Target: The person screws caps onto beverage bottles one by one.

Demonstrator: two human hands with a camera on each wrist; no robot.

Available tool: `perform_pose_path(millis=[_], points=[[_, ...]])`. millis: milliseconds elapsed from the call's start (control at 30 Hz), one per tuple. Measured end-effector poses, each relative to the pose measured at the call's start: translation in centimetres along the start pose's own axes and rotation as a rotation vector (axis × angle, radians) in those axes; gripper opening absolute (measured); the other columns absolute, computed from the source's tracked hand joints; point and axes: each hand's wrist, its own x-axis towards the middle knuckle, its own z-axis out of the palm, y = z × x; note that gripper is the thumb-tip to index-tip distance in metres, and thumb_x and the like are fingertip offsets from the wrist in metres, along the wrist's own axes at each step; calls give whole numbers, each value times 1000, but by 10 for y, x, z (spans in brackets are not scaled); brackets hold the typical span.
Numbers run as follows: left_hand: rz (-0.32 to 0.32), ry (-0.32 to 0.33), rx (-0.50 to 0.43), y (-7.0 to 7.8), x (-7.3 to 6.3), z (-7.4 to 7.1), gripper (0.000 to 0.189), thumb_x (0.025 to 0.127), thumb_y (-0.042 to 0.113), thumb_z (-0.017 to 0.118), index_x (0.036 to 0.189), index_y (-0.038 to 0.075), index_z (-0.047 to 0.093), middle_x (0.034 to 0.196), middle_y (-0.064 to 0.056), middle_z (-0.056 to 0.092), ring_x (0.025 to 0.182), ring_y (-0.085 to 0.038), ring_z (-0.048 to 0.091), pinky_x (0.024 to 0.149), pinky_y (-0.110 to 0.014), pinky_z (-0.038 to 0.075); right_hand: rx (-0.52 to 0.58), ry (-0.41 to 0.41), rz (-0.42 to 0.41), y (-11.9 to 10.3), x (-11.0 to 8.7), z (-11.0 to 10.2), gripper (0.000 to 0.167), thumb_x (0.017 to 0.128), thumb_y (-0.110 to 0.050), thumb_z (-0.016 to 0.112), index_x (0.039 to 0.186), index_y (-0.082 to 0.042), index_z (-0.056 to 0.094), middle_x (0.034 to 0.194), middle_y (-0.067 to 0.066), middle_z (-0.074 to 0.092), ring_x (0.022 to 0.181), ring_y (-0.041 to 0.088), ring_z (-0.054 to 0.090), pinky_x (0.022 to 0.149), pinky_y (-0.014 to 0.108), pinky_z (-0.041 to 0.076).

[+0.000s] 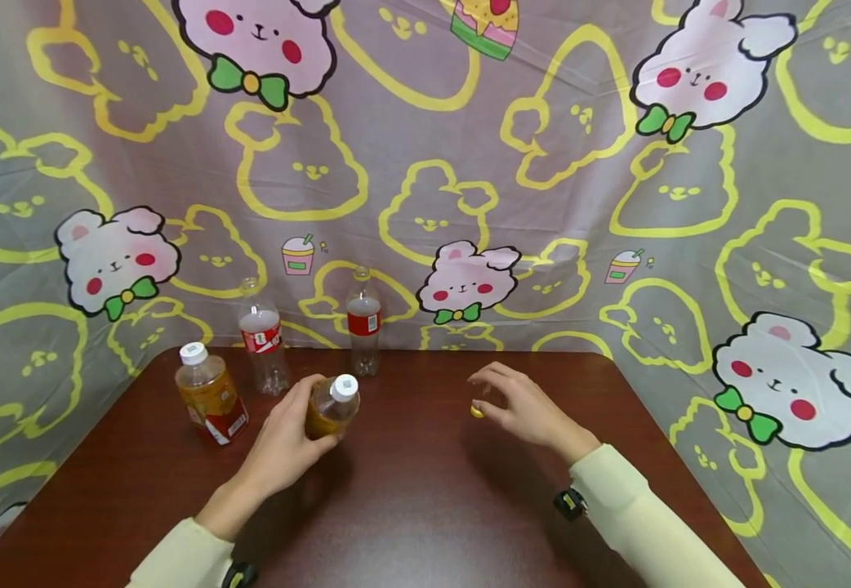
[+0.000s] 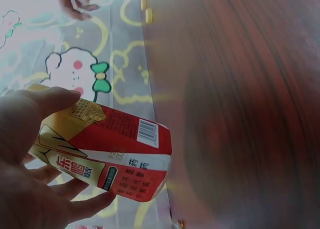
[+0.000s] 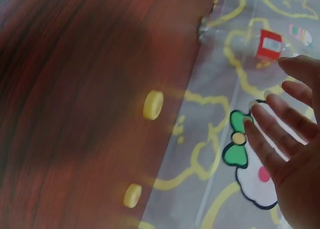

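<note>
In the head view my left hand [image 1: 282, 445] grips a drink bottle [image 1: 333, 408] with a white cap, slightly tilted. The left wrist view shows its gold and red label [image 2: 112, 139], with thumb and fingers on opposite sides. The base appears lifted off the table. My right hand [image 1: 524, 404] hovers over the table, fingers loosely bent. A yellow bottle cap [image 1: 476, 412] shows just below its thumb. Two yellow caps, one nearer [image 3: 153, 105] and another [image 3: 132, 195], lie on the table in the right wrist view, apart from the spread, bare fingers [image 3: 272, 129].
On the left of the brown table [image 1: 425, 506] stands a similar white-capped bottle [image 1: 211, 394]. Behind it is a clear bottle with a red label [image 1: 264, 339]. Another clear red-labelled bottle [image 1: 363, 322] stands near the back edge. Patterned cloth [image 1: 425, 122] surrounds the table's back and sides.
</note>
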Motion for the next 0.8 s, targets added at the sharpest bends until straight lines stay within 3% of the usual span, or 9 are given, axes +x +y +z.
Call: perform_pose_path(millis=[233,400,600,800], points=[[-112,60,-22,-15,-12,-20,82,72,11,92,138,1,44,125,-25,61,112,-43,62,96,-62,49,-102,-130,146,18,-1,11,51,94,-28,75,141,-17,57,136,3,55,119,25,60,95,49,52],[-170,117,-14,-25,-23,-31,82,77,20,91,138,-2,42,124,-30,62,112,-47,62,95,-64,48,-141,-227,231,29,-2,19,62,92,-24,77,148,-13,51,143,8,49,115,29,61,95,52,51],[-223,198,49,-38,-38,-41,84,76,26,92,137,-4,42,120,-31,62,107,-49,62,87,-62,48,-144,-303,260,38,1,27,66,93,-25,76,151,-9,48,146,14,46,121,32,60,98,52,51],[-307,221,71,-46,-52,-53,88,77,30,91,139,-4,39,123,-34,58,109,-53,59,87,-66,47,-137,-330,262,41,4,34,61,93,-23,77,147,-9,53,140,15,49,119,32,60,99,52,50]])
